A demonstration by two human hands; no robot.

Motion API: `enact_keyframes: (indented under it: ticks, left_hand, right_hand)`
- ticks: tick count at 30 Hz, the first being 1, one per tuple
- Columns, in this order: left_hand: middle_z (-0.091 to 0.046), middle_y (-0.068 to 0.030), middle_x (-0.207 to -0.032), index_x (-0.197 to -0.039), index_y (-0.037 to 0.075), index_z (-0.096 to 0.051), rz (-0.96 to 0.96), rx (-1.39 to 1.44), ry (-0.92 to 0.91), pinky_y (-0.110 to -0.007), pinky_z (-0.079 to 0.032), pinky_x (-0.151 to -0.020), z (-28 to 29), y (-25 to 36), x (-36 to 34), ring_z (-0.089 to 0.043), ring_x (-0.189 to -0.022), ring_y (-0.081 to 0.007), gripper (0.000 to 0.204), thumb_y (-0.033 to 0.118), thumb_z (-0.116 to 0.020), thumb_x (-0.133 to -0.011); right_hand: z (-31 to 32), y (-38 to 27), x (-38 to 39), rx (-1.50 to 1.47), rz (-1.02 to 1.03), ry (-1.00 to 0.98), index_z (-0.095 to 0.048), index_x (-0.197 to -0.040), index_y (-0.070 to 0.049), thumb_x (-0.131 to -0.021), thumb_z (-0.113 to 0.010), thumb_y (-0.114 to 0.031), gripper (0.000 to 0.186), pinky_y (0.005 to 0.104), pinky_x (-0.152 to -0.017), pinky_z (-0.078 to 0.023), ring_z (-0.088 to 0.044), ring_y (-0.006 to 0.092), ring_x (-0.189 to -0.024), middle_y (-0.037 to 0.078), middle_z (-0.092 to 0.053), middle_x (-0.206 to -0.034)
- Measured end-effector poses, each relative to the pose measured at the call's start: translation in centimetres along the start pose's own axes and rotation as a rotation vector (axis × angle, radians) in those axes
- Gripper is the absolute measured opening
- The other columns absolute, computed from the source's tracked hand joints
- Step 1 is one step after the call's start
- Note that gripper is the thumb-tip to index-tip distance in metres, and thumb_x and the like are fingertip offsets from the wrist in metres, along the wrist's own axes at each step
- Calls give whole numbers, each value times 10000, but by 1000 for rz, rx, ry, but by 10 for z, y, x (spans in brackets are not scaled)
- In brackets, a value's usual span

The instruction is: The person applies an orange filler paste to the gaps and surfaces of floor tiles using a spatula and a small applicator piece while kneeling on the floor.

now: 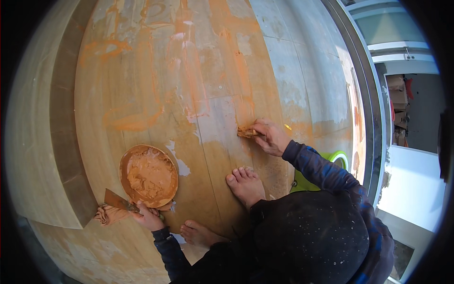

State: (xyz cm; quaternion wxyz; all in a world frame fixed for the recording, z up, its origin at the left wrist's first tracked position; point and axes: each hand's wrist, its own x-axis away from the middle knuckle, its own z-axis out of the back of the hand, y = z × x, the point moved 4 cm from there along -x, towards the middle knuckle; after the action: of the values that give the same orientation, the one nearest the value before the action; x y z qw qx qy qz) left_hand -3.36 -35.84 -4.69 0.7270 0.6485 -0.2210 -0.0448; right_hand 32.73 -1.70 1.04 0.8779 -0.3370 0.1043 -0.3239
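My left hand (149, 218) is closed round the handle of a putty knife (116, 200), its wide flat blade pointing left beside a round bowl (121, 171). Thick orange-brown paste (150, 175) lies in the bowl. Out to the right, my right hand (271, 137) pinches a small paste-coated block (246, 132) and rests it on the tiled floor (208, 142); the coating hides what kind of tool it is. Orange smears and paler patches cover the tiles around it.
A crumpled pinkish rag (109, 215) lies left of my left hand, by the corner of a raised tiled step (66, 123). My bare feet (246, 187) stand near the tools. A bright green container (309, 181) sits behind my right forearm. A metal door track (364, 80) edges the floor at right.
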Motion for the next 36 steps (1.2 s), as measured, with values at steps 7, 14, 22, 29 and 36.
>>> enact_keyframes:
  ticks: [7, 14, 22, 29, 36]
  left_hand:
    - [-493, 60, -642, -1303, 116, -479, 4, -5, 18, -198, -284, -392, -2, 0, 1, -399, -455, -6, 293, 255, -600, -1076]
    - [-506, 56, -652, -1345, 104, -485, 27, 8, 40, -195, -291, -394, 6, -6, 0, -407, -463, -2, 320, 245, -592, -1079]
    - [-486, 49, -658, -1419, 78, -464, 31, -4, 20, -206, -303, -406, 5, -8, 0, -388, -462, -12, 384, 215, -582, -1080]
    - [-453, 53, -659, -1429, 64, -456, 23, 4, 46, -212, -292, -407, 4, -7, -1, -372, -456, -17, 403, 202, -588, -1075]
    - [-495, 45, -730, -1420, 64, -455, 20, 37, 51, -204, -296, -404, 9, -7, 1, -381, -462, -13, 393, 195, -588, -1074]
  right_hand:
    - [27, 16, -68, -42, -86, 256, -659, -1025, -3, -874, -634, -87, 174, 456, -833, -490, -594, 396, -930, 199, -610, -940]
    - [3, 9, -72, 348, -174, 499, -643, -1166, 8, -878, -650, -114, 312, 451, -834, -520, -591, 386, -999, 192, -605, -1021]
    - [-67, -67, -135, 233, -239, 313, -594, -1283, 41, -881, -655, -85, 425, 460, -864, -527, -601, 388, -1014, 219, -582, -1070]
    - [-23, -43, -144, 150, 8, 477, -673, -1208, -27, -881, -663, -80, 331, 440, -868, -498, -594, 367, -996, 166, -630, -1010]
    - [-92, -78, -76, 321, 258, 102, -642, -1295, 5, -747, -700, -67, 556, 401, -886, -486, -579, 294, -1020, 105, -613, -1085]
